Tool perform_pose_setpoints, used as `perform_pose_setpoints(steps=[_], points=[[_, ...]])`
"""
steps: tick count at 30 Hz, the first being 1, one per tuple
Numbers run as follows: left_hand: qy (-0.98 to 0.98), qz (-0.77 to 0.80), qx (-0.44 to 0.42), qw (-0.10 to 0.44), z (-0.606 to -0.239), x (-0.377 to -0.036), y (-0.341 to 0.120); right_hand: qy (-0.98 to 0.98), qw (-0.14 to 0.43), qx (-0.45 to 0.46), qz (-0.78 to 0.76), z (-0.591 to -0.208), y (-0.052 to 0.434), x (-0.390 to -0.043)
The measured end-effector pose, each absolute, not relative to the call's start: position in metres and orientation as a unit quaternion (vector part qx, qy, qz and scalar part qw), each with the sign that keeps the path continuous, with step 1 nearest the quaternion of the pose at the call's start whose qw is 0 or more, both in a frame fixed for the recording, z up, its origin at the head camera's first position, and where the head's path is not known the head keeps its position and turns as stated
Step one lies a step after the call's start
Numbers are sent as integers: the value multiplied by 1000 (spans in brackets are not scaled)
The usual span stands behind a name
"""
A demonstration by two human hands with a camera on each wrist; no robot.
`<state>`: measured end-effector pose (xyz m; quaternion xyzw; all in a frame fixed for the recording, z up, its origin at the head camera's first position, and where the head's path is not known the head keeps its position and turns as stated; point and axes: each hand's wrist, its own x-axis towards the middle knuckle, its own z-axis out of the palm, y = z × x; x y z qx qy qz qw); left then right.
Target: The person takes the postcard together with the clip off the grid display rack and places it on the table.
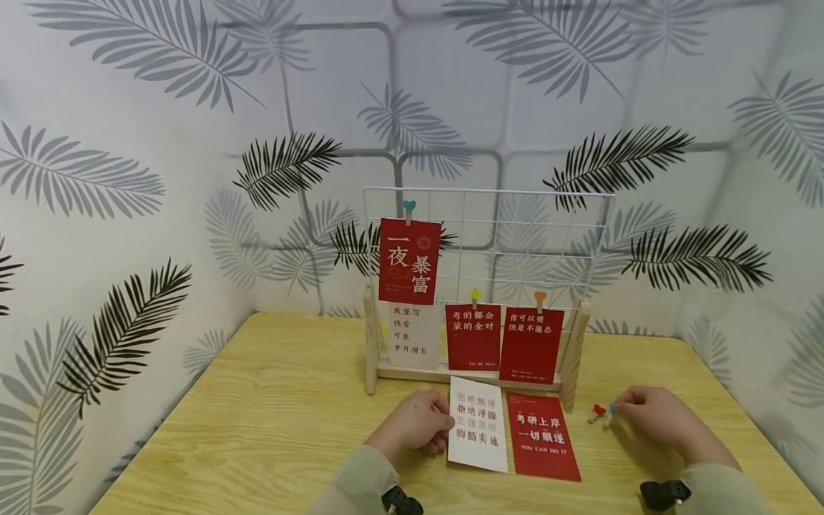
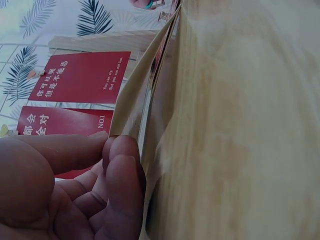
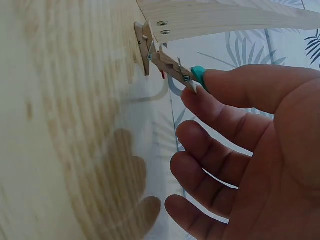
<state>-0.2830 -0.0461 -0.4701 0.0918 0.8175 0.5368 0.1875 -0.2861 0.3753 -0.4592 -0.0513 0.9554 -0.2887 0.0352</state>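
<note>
My left hand (image 1: 417, 423) pinches the left edge of a white card (image 1: 476, 458) with red lettering; in the left wrist view that edge is raised from the table. Beside this card lies a red card (image 1: 543, 458) with white lettering. At the right, my right hand (image 1: 653, 422) pinches a small wooden clothespin (image 3: 177, 71) with a teal heart between thumb and index finger, the other fingers loosely bent. Another clothespin, with a red heart (image 1: 599, 410), lies on the table right next to it.
Behind the cards stands a white wire grid (image 1: 528, 222) in a wooden base (image 1: 412, 373). Red cards (image 1: 473, 347) and a white card (image 1: 415, 350) are on it, with heart clothespins (image 1: 475, 297) on the red ones. A leaf-patterned wall covering (image 1: 193, 143) surrounds the wooden table (image 1: 290, 400).
</note>
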Motion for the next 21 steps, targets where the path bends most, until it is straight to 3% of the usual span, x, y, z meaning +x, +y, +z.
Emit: perform_pose_setpoints(steps=[21], points=[[832,511,92,195,-473,-282,-41,971,39,-41,-233,-466,372,-286]])
